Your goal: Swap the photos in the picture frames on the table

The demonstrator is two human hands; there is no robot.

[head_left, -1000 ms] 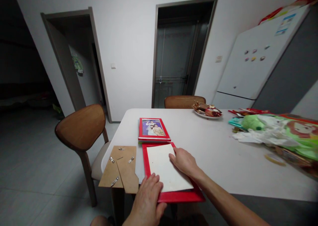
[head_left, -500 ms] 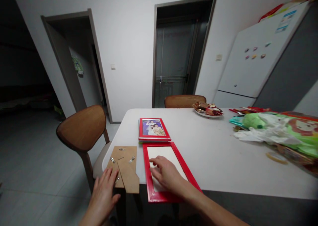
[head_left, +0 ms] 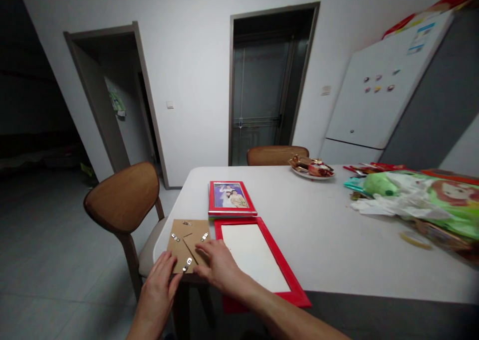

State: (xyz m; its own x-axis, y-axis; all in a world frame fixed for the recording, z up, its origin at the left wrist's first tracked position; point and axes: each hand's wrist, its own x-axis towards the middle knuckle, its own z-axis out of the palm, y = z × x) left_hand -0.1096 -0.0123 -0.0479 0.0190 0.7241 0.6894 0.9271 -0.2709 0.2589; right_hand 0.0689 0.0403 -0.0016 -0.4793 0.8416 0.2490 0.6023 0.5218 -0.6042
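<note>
A brown backing board with several metal clips and a slit lies at the table's left front corner. My left hand touches its lower left edge, thumb and fingers apart around the corner. On its right side rests my right hand, fingers spread and thumb near the lower edge. Beside the board lies a red frame with a white sheet inside, partly under my right forearm. Behind it sits a smaller red frame with a photo of people in it.
The white table carries a plate of items at the back and a heap of green and white packaging at the right. A tape roll lies near the heap. Brown chairs stand at the left and behind.
My right hand has moved left from the white sheet to the brown board. The board's flap, which stuck out over the front edge, now lies flat within the board.
</note>
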